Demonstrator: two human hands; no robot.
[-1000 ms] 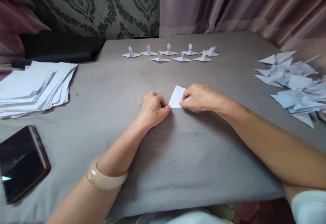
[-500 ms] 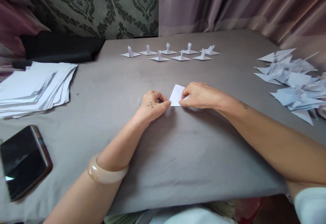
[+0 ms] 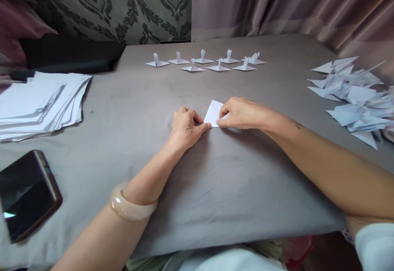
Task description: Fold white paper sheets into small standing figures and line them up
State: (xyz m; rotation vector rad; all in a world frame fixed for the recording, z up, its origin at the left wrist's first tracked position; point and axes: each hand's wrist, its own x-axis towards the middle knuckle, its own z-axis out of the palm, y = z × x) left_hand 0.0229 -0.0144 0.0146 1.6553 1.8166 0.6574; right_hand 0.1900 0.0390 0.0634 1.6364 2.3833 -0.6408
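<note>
The left hand [image 3: 187,128] and right hand [image 3: 241,113] pinch the paper [image 3: 213,113] at mid-desk [image 3: 129,94], fingers of each closed on its near edge.

Soft dim light, faint shadows under hands [image 3: 187,128], blurred edges.

The only view, the head one, looks from the wearer's own eye level above the near edge of the tabletop [image 3: 107,111], facing forward and down. It is near enough that the left hand [image 3: 186,128], the right hand [image 3: 241,114] and the paper [image 3: 212,113] sit about mid-frame. The near edge crosses low in the view, with the lap [image 3: 230,260] below it; the far edge runs high, under a patterned wall [image 3: 160,8] and a curtain [image 3: 226,8].
</note>
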